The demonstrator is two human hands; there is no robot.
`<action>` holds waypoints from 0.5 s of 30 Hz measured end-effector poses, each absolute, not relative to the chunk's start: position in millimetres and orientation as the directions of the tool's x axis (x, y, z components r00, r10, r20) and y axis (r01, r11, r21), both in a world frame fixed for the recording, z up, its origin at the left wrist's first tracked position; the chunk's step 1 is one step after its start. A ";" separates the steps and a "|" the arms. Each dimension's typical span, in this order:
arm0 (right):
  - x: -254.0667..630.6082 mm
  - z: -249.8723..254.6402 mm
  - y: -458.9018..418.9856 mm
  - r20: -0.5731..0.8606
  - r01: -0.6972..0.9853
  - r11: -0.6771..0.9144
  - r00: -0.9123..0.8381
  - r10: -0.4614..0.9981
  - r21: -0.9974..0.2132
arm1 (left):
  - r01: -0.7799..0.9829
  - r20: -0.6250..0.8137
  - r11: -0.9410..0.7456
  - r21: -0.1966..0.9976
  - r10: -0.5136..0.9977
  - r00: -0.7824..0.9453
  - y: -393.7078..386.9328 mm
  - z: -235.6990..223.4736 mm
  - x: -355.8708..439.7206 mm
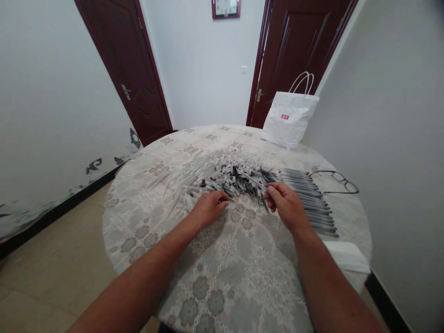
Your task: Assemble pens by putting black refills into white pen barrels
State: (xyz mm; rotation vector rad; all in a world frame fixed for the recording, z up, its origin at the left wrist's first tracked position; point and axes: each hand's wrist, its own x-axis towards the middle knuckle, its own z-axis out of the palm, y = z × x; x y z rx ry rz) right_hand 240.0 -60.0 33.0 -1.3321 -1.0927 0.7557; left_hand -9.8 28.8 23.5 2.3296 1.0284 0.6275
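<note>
My left hand [210, 206] is at the near edge of a loose pile, its thumb and forefinger pinched together. A thin piece seems to stick out from those fingertips, too small to name. On the right side of the pile, my right hand [285, 202] has its fingers closed in a pinch, and what is between them is hard to make out. White pen barrels [197, 172] make up most of the heap. Mixed among them are black, thin pen parts [244, 181]. Beside my right hand lies a row of grey pens [314, 199], set side by side.
A patterned cloth covers the round table [222, 282]. Eyeglasses [342, 181] lie right of the pen row. A white paper bag [289, 118] stands at the back right. Something white [347, 255] lies at the right edge, by my forearm. Walls and two doors surround the table.
</note>
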 end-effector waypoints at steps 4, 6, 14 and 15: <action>247.7 40.5 -64.8 0.234 0.430 0.065 0.353 0.906 -0.901 | 0.642 0.168 -0.639 0.424 0.752 0.638 18.9 13.5 4.1; 253.0 42.8 -67.2 0.239 0.544 0.018 0.340 0.910 -0.839 | 0.676 0.174 -0.661 0.326 0.744 0.645 14.1 8.4 11.6; 261.9 46.8 -69.7 0.285 0.709 -0.038 0.332 0.899 -0.704 | 0.709 0.214 -0.673 0.211 0.740 0.638 9.2 -6.7 27.1; 261.1 47.3 -69.6 0.295 0.720 -0.034 0.327 0.898 -0.694 | 0.707 0.224 -0.672 0.221 0.740 0.634 8.9 -7.7 26.9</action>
